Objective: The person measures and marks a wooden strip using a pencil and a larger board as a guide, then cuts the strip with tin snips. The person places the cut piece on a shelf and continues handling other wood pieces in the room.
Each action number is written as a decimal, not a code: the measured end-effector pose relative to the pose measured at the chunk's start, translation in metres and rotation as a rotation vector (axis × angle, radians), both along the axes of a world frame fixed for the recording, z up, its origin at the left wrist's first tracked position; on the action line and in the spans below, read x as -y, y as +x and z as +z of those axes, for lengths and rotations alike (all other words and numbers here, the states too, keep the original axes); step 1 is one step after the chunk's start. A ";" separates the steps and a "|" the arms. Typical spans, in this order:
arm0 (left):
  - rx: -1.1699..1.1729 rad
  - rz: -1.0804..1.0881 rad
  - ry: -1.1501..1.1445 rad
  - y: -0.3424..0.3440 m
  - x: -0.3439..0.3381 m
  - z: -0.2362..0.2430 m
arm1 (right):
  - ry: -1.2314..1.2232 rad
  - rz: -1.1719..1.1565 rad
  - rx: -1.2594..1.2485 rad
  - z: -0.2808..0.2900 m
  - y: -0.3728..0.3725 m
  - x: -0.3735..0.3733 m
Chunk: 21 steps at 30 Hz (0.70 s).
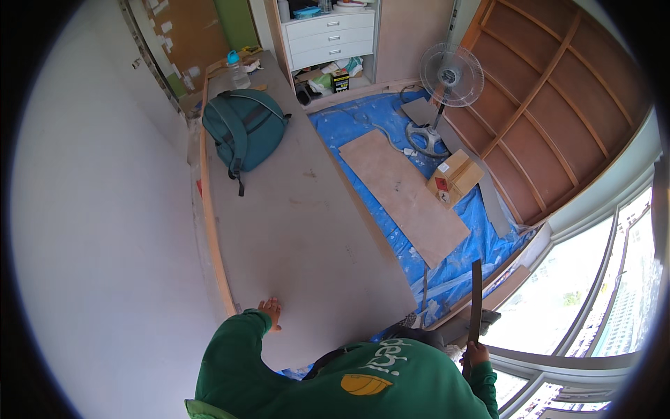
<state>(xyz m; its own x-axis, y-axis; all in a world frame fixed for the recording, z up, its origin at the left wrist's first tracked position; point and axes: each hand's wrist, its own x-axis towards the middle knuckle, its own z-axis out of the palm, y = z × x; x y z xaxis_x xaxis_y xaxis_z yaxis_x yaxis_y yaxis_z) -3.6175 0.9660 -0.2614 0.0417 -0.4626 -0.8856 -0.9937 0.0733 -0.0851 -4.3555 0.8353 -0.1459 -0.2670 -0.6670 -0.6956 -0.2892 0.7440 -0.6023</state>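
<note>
My left hand (272, 313) rests on the near end of a large grey-brown platform (296, 230), its fingers stretched out and holding nothing. At the lower right, my right hand (477, 355) is closed around the lower part of a long, narrow dark strip (477, 293). The strip stands nearly upright beside the window; its material I cannot make out. Farther along the platform lies a teal backpack (246, 129) with a strap hanging toward me. A clear bottle with a blue cap (238, 72) stands behind the backpack.
Blue sheeting (349, 115) covers the floor on the right, with a loose brown board (405, 195), a cardboard box (455, 178) and a standing fan (447, 77) on it. A wooden-framed panel (537, 105) leans behind them. White drawers (331, 38) stand at the back.
</note>
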 end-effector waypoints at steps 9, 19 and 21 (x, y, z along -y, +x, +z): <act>0.077 0.533 -0.204 -0.114 0.136 0.018 | 0.148 0.271 -0.108 -0.073 -0.115 0.170; -0.810 0.541 -0.194 -0.455 0.325 -0.025 | 0.344 0.291 -0.060 -0.122 -0.252 0.271; -0.822 0.371 0.029 -0.490 0.326 -0.035 | 0.353 0.252 -0.090 -0.119 -0.263 0.279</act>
<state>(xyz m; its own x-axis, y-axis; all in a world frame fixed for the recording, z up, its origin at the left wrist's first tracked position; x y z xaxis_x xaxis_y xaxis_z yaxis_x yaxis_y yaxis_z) -4.1078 0.6398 -0.2965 -0.4672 -0.5227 -0.7131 -0.7004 -0.2734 0.6593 -4.6190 0.5568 -0.2650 -0.1969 -0.4447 -0.8738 -0.5275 0.7993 -0.2879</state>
